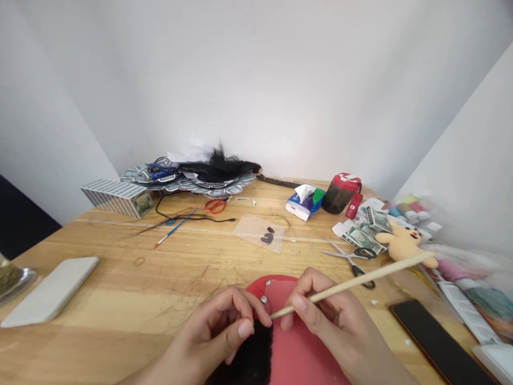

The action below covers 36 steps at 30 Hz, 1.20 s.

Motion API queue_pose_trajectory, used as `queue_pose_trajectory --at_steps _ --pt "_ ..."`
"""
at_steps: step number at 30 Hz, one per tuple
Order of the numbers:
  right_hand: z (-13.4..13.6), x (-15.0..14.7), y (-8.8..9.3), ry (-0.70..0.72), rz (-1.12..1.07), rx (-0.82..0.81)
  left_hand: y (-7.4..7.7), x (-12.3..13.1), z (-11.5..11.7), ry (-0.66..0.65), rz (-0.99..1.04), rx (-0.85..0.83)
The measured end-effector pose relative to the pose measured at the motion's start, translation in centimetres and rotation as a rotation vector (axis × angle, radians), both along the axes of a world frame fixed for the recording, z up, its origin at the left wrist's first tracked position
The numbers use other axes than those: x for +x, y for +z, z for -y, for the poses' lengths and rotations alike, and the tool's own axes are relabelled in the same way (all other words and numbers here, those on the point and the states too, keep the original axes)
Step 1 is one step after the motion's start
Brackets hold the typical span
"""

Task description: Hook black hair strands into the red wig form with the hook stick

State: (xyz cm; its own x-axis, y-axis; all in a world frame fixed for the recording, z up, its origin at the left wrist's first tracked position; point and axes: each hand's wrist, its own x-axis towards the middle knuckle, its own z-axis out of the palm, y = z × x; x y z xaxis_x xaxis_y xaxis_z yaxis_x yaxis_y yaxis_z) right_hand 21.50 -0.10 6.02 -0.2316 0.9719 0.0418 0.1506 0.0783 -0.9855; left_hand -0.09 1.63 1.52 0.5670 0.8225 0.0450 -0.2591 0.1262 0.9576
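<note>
My left hand [218, 329] is closed in a pinch around a tuft of black hair [250, 358] lying on a red piece [296, 347] with small metal studs near its top edge. My right hand [328, 315] grips a long thin wooden stick [352, 283] like a pen. The stick's tip meets the black hair right by my left fingertips, and its far end points up to the right.
On the wooden table [120, 299]: scissors [352, 259], a yellow plush toy [403, 240], a phone [438, 342], a white slab [52, 291], a striped box [116, 197], a tissue pack [304, 202], a dark red-lidded jar [340, 192], a black hair pile [218, 168] at the back.
</note>
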Motion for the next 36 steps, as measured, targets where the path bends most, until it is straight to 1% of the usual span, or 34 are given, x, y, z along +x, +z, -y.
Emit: queue_pose_trajectory --at_steps 3,6,10,13,17,23,29,33,36 --pt "0.0 0.0 0.1 0.004 -0.024 -0.014 0.0 0.2 -0.1 -0.001 0.032 0.004" --pt "0.0 0.0 0.1 0.009 -0.011 -0.027 0.1 0.3 -0.2 0.003 0.01 0.003" --pt "-0.2 0.2 0.0 0.033 -0.002 -0.026 0.6 0.1 -0.3 0.002 -0.059 0.008" --pt "-0.3 0.3 -0.1 0.056 -0.003 -0.011 1.0 -0.3 -0.1 -0.021 -0.14 0.057" --pt "-0.3 0.4 -0.1 0.033 0.011 -0.017 1.3 -0.5 -0.1 -0.028 -0.227 0.13" --pt "-0.6 0.5 -0.4 0.024 -0.016 0.006 1.0 -0.3 -0.3 -0.003 -0.251 0.167" --pt "-0.6 0.2 -0.5 -0.022 0.069 0.041 0.8 -0.3 -0.2 -0.026 -0.278 0.246" --pt "-0.5 0.2 -0.7 -0.044 0.138 0.058 1.2 -0.2 -0.2 -0.044 -0.29 0.295" --pt "-0.4 0.1 -1.0 -0.068 0.147 0.054 1.6 -0.2 -0.2 -0.046 -0.301 0.339"
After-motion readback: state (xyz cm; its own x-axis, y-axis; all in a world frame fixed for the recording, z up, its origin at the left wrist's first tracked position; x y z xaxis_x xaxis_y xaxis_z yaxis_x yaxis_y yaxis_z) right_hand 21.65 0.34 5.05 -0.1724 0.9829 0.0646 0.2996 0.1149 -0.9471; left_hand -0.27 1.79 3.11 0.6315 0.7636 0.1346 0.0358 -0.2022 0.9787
